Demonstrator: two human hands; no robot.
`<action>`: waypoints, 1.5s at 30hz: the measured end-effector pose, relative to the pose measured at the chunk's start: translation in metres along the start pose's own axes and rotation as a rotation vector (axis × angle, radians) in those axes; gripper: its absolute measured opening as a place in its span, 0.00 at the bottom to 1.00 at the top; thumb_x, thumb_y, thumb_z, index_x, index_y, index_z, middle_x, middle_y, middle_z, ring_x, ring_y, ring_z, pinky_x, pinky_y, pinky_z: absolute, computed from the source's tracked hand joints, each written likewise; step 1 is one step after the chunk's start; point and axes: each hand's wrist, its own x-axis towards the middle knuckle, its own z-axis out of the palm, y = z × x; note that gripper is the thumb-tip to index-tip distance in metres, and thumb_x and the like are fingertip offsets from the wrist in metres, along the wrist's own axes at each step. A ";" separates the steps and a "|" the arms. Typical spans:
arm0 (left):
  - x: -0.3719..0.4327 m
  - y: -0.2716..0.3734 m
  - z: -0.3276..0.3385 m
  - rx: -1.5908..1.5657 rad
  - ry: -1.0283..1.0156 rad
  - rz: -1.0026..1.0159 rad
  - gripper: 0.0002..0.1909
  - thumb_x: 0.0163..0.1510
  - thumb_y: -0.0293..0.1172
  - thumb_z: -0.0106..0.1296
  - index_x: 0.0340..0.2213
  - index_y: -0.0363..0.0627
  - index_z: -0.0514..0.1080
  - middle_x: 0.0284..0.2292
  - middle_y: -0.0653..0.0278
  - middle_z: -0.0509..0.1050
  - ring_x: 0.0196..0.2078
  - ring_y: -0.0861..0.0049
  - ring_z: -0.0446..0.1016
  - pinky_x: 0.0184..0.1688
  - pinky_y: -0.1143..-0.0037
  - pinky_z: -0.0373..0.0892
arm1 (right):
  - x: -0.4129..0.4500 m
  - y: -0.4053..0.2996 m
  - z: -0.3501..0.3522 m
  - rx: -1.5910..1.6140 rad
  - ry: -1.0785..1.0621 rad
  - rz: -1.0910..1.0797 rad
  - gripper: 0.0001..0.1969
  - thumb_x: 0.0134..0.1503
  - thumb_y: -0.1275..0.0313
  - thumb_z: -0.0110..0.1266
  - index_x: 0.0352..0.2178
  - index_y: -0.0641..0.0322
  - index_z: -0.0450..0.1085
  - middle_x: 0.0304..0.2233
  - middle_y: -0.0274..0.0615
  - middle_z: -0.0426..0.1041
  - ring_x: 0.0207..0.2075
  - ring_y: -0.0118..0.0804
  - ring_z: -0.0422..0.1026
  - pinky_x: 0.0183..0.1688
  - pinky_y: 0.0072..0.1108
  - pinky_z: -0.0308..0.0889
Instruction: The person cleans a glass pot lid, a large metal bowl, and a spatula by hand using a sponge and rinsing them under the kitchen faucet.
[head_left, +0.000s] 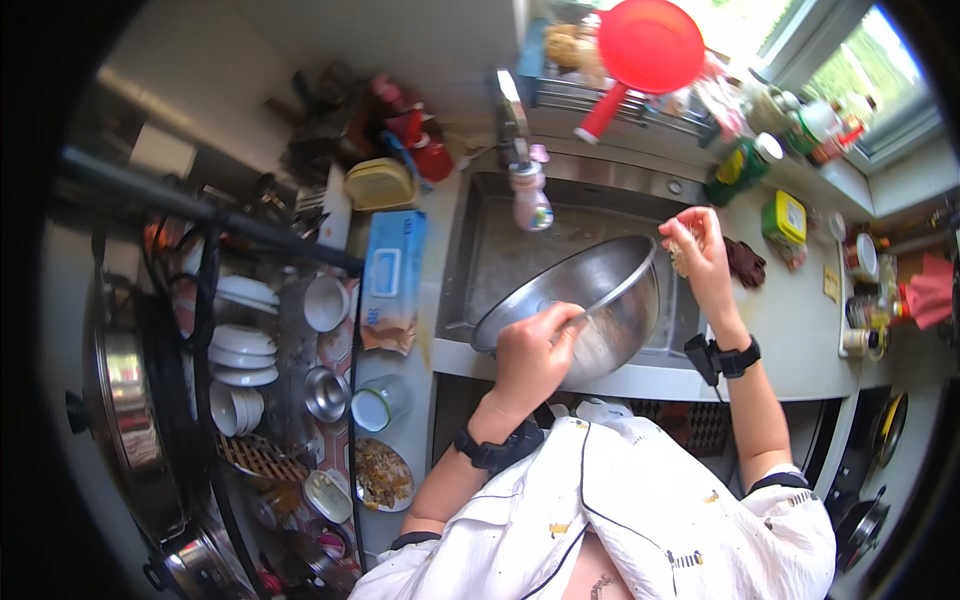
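Note:
A large stainless steel bowl is tilted over the front edge of a metal sink. My left hand grips the bowl's near rim. To the right of the bowl, my right hand is raised with curled fingers around a pale, beige crumpled thing, whose kind I cannot tell. The bowl's inside is partly hidden by its rim. Above the sink is a tap with a pink and white attachment on its spout.
Left of the sink lie a blue wipes pack, a glass jar and a plate of food, beside a rack with white bowls. A red dipper hangs above the sink. A green bottle and dark cloth are at right.

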 end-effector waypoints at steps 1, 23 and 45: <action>0.004 0.002 0.008 -0.044 -0.012 -0.065 0.03 0.49 0.24 0.50 0.28 0.38 0.71 0.15 0.66 0.66 0.17 0.85 0.63 0.20 0.81 0.57 | -0.010 0.013 -0.009 0.009 0.058 0.041 0.10 0.57 0.71 0.47 0.37 0.63 0.57 0.33 0.38 0.69 0.33 0.24 0.66 0.36 0.16 0.63; 0.025 -0.029 0.082 -0.109 0.203 -0.249 0.14 0.56 0.35 0.49 0.23 0.36 0.67 0.18 0.76 0.59 0.22 0.91 0.54 0.22 0.85 0.51 | -0.008 0.031 0.011 -0.405 -0.136 -0.411 0.16 0.55 0.76 0.43 0.46 0.66 0.65 0.50 0.53 0.63 0.52 0.49 0.62 0.54 0.29 0.58; 0.015 -0.043 0.067 -0.168 0.281 -0.187 0.17 0.57 0.38 0.48 0.19 0.37 0.67 0.17 0.78 0.60 0.21 0.92 0.53 0.22 0.84 0.51 | -0.014 0.037 0.006 -0.369 0.042 -0.261 0.17 0.57 0.67 0.42 0.45 0.64 0.66 0.46 0.46 0.67 0.51 0.42 0.63 0.54 0.26 0.56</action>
